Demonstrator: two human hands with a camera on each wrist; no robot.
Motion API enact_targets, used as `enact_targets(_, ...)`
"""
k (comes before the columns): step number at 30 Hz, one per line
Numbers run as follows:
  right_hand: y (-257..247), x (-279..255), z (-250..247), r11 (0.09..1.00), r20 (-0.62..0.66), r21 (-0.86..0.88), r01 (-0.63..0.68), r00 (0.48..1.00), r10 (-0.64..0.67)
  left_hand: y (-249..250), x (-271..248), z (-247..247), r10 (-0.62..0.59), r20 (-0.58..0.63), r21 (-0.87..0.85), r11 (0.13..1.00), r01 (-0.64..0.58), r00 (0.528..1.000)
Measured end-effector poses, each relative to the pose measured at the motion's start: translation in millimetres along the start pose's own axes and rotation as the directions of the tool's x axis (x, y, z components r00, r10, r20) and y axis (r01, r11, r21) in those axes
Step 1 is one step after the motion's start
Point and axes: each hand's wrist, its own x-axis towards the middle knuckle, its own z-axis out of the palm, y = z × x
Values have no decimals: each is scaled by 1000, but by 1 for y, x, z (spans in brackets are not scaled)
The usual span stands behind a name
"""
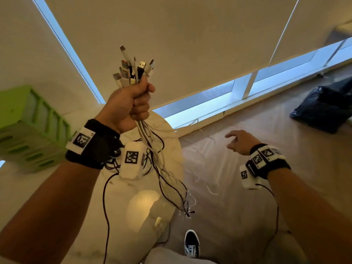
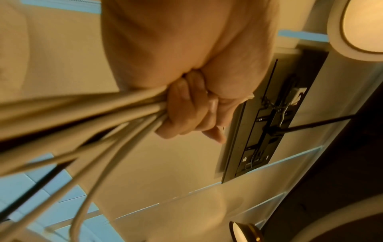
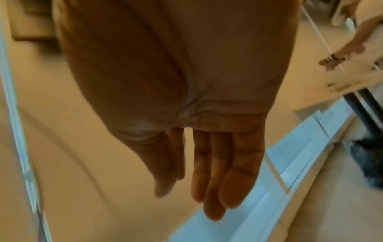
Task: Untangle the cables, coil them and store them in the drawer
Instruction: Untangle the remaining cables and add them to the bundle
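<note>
My left hand (image 1: pixel 133 103) is raised in a fist around a bundle of white and dark cables (image 1: pixel 152 149). Their USB plugs (image 1: pixel 133 71) stick up out of the fist, and the loose ends hang down to about knee height (image 1: pixel 185 210). In the left wrist view the curled fingers (image 2: pixel 186 111) squeeze several pale cables (image 2: pixel 103 117). My right hand (image 1: pixel 239 141) hovers lower to the right, away from the bundle, fingers spread and holding nothing. The right wrist view shows its straight fingers (image 3: pixel 215 172). No drawer is identifiable.
A green slatted unit (image 1: pixel 32 128) stands at the left. Below the bundle is a round white table (image 1: pixel 171 141) with a lamp reflection. A black bag (image 1: pixel 323 109) lies on the covered floor by the low window (image 1: pixel 209 100). My shoe (image 1: pixel 192 242) is at the bottom.
</note>
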Motion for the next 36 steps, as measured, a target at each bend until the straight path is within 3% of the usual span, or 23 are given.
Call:
enact_targets(2,-22,-8,-8,962,21,258,87,995,-95,-8,7,15,-13,-9,-9,1000,13,1000)
enact_targets(4,-54,-25,-14,856,6,456,243,961,-277,-15,13,32,-18,6,-15,1000,18,1000)
enact_targets(7,-107,-52,-11,707,45,533,465,819,-573,-22,20,63,3,83,-29,1000,-1,997)
enact_targets(9,-125,-58,7,676,75,517,525,759,-647,-26,22,80,27,136,-19,1000,-25,990)
enact_targets(12,-116,-48,39,767,-25,397,504,841,-540,-21,25,90,48,163,0,999,-48,985)
enact_targets(16,-43,-14,60,978,113,-8,207,972,-205,-7,28,81,109,128,-45,994,-104,986)
enact_targets(18,0,-4,61,980,170,-196,42,985,-8,-6,29,76,139,125,-27,990,-137,982)
enact_targets(20,22,0,54,962,212,-274,-20,974,80,-9,29,75,147,129,27,988,-152,981)
enact_targets(22,21,1,39,966,241,-255,-37,965,101,-18,34,75,110,112,80,990,-119,988)
enact_targets(24,0,-2,14,987,174,-152,44,985,-17,-32,40,76,44,96,113,992,-55,994)
enact_targets(26,-34,-10,-12,967,-26,72,243,970,-242,-49,45,80,-15,116,161,987,-4,993)
enact_targets(28,-72,-26,-33,843,-244,349,410,908,-341,-65,47,85,-48,145,237,971,12,988)
enact_targets(29,-87,-34,-41,795,-298,379,474,876,-380,-70,46,87,-56,153,260,965,14,987)
enact_targets(30,-99,-42,-49,787,-312,330,521,847,-430,-73,46,89,-59,158,261,965,16,986)
enact_targets(32,-107,-49,-61,869,-271,15,494,839,-472,-72,48,91,-49,159,223,975,12,986)
enact_targets(34,-100,-50,-73,921,-292,-292,259,893,-343,-65,49,88,-32,134,204,979,4,991)
enact_targets(36,-87,-49,-80,927,-340,-370,62,919,-197,-58,50,82,-16,103,202,979,-5,995)
